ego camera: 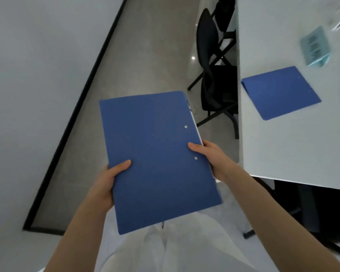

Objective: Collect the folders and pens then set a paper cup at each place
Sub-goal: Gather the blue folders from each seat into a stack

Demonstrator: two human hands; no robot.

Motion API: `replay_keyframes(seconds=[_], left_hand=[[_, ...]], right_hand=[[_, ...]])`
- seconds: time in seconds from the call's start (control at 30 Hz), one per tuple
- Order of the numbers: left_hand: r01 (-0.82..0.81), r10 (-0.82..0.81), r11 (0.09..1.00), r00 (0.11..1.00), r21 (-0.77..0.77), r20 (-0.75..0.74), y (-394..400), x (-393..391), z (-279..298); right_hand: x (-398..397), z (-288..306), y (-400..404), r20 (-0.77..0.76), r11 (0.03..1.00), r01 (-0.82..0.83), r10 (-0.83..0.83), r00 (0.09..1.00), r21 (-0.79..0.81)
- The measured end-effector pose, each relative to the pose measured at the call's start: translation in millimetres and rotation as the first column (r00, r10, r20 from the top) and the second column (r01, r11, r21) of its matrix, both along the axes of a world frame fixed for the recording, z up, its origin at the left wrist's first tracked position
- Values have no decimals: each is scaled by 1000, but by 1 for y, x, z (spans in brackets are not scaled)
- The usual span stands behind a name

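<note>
While both hands clamp the held folder (157,161), the table folder (281,93) lies up-right of the right hand (212,160), nearer it than the left hand (108,181).

Black chairs (214,61) crowd table edge (241,134); aisle probably open.

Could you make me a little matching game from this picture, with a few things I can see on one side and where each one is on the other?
Things:
1. held folder
2. second folder
3. black chair
4. teal booklet

Places:
A. flat on the white table, near its edge
B. on the floor beside the table
C. gripped by the left hand and right hand
D. farther back on the table, blurred

Pairs: 1-C, 2-A, 3-B, 4-D
</note>
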State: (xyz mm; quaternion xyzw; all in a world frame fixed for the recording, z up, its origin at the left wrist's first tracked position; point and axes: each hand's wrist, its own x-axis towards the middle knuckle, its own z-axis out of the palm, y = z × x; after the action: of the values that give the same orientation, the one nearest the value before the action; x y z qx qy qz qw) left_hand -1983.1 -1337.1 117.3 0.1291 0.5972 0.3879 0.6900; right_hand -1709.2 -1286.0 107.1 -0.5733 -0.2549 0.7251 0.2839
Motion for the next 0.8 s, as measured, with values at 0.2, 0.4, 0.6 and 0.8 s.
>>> replay_keyframes(seconds=[0.2,0.4,0.6,0.8], left_hand=[[158,-158,987,987,-12,29,95,22,-11],[254,-254,967,967,6,16,202,63,-12],[289,-290,957,957,19,5,309,107,-6],[359,-359,933,933,29,-14,389,132,-6]], right_hand=[[30,-2,51,-7,989,140,-140,990,-37],[76,-12,131,14,965,261,-261,965,-36],[135,-13,225,41,937,343,-341,939,-66],[182,-26,296,178,835,546,-528,830,-68]])
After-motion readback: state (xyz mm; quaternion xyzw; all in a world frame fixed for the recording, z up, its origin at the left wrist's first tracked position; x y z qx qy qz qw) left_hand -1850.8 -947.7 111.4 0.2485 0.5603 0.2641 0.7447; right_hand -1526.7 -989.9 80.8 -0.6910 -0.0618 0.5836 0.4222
